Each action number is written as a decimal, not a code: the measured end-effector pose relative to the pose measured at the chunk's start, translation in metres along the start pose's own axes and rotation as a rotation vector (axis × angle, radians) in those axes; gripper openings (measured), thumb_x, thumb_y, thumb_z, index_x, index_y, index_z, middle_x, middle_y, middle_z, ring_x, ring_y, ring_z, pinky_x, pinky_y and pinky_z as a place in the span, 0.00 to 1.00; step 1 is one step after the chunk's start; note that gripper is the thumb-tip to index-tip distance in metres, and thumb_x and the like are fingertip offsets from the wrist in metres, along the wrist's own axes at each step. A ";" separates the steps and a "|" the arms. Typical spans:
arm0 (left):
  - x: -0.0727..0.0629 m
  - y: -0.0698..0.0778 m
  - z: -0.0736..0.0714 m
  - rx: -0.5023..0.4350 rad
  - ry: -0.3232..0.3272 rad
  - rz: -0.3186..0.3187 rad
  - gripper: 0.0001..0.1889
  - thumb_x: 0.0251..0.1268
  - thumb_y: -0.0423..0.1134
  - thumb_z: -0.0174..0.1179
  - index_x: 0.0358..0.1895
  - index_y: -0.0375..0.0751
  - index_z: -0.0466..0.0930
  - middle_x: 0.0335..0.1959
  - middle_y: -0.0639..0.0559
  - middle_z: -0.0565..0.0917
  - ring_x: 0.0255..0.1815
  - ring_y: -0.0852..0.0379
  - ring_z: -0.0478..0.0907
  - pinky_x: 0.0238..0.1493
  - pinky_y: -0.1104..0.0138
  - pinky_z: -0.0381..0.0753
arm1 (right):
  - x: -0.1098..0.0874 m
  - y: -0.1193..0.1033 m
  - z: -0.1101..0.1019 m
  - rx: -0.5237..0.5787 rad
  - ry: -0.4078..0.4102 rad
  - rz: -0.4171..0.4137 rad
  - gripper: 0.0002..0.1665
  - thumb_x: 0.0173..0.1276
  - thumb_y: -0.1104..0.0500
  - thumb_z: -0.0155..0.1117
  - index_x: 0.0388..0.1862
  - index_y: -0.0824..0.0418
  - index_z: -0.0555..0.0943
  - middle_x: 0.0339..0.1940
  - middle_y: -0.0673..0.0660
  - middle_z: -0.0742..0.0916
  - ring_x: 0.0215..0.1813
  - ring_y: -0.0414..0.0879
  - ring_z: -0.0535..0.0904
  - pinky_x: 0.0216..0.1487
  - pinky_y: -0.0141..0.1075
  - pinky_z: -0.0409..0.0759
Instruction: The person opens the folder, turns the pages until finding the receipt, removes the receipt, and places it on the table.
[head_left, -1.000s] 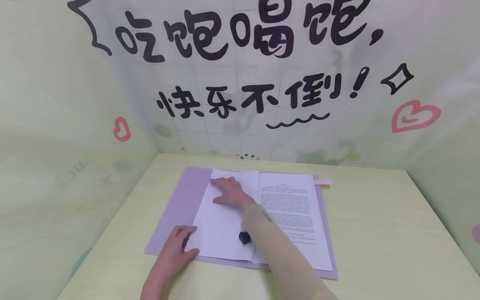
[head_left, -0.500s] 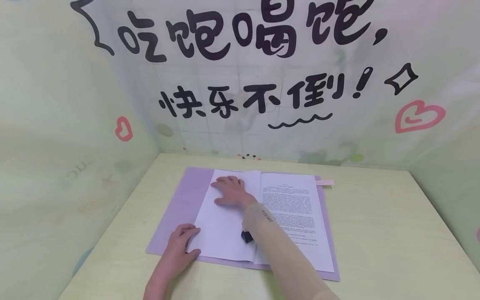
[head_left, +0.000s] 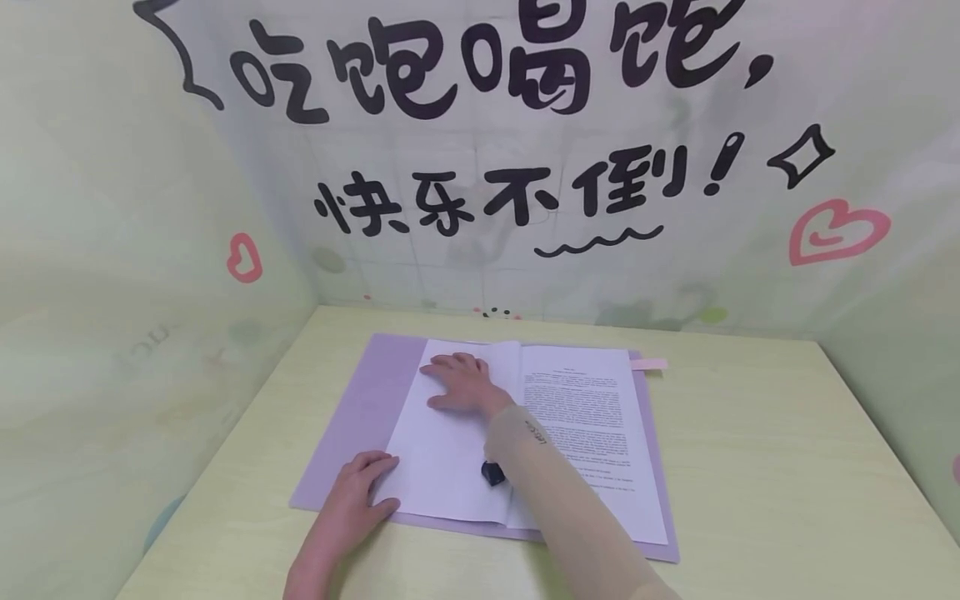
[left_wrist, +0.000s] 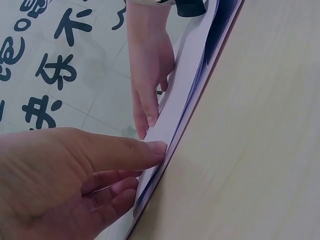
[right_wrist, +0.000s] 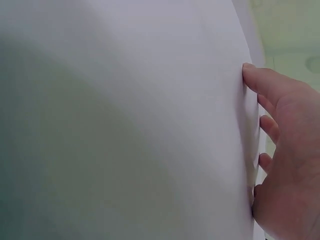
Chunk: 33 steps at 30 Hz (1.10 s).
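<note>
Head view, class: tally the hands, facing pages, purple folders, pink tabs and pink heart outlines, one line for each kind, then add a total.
Hands: 2, the left hand and right hand
Facing pages: 2, a blank page and a printed page
Purple folder: 1
Pink tab: 1
Heart outlines: 2, a smaller heart and a larger heart
Total: 8

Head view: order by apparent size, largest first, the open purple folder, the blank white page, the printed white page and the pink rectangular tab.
1. Open purple folder
2. Blank white page and printed white page: too alike to rank
3. Pink rectangular tab
</note>
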<state>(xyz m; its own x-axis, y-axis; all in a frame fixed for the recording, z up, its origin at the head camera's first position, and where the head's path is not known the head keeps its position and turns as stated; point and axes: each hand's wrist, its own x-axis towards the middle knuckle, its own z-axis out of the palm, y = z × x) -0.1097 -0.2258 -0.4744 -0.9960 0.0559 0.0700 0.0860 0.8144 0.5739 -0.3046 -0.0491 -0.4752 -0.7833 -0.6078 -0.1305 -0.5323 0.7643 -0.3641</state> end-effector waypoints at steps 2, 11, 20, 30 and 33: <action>0.000 0.000 0.000 -0.003 -0.003 -0.001 0.27 0.50 0.29 0.71 0.58 0.32 0.80 0.60 0.37 0.77 0.63 0.37 0.73 0.68 0.45 0.71 | -0.001 -0.001 -0.001 -0.010 0.001 -0.005 0.36 0.71 0.40 0.57 0.77 0.38 0.62 0.81 0.46 0.63 0.82 0.54 0.52 0.78 0.56 0.54; -0.002 -0.002 -0.001 0.009 0.049 0.048 0.27 0.45 0.29 0.73 0.54 0.31 0.81 0.56 0.38 0.79 0.60 0.37 0.75 0.65 0.45 0.73 | -0.013 0.003 -0.017 0.112 0.073 -0.047 0.31 0.74 0.47 0.57 0.74 0.46 0.67 0.78 0.48 0.68 0.81 0.46 0.58 0.82 0.46 0.57; 0.000 -0.002 0.003 0.013 0.034 0.023 0.27 0.46 0.29 0.72 0.55 0.31 0.81 0.57 0.38 0.79 0.61 0.37 0.75 0.66 0.45 0.72 | -0.041 0.036 -0.041 0.357 0.286 -0.021 0.28 0.70 0.55 0.63 0.69 0.52 0.72 0.72 0.54 0.74 0.76 0.51 0.66 0.79 0.45 0.63; 0.002 0.001 0.001 0.010 0.019 0.016 0.27 0.46 0.29 0.72 0.56 0.31 0.81 0.58 0.37 0.78 0.61 0.35 0.74 0.67 0.44 0.72 | -0.092 0.086 -0.067 0.548 0.507 0.144 0.32 0.71 0.54 0.63 0.72 0.49 0.69 0.75 0.54 0.71 0.75 0.55 0.65 0.75 0.54 0.67; 0.002 0.001 0.001 0.008 0.012 0.012 0.27 0.47 0.29 0.72 0.56 0.31 0.80 0.58 0.36 0.78 0.62 0.35 0.74 0.67 0.43 0.71 | -0.106 0.102 -0.069 0.561 0.564 0.184 0.32 0.70 0.56 0.63 0.73 0.51 0.68 0.74 0.57 0.71 0.74 0.57 0.66 0.73 0.55 0.68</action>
<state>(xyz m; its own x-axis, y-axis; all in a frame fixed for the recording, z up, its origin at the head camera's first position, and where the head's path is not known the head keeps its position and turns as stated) -0.1119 -0.2245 -0.4740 -0.9945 0.0587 0.0866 0.0976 0.8185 0.5661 -0.2983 0.1079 -0.4352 -0.9658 -0.1691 0.1964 -0.2571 0.5288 -0.8089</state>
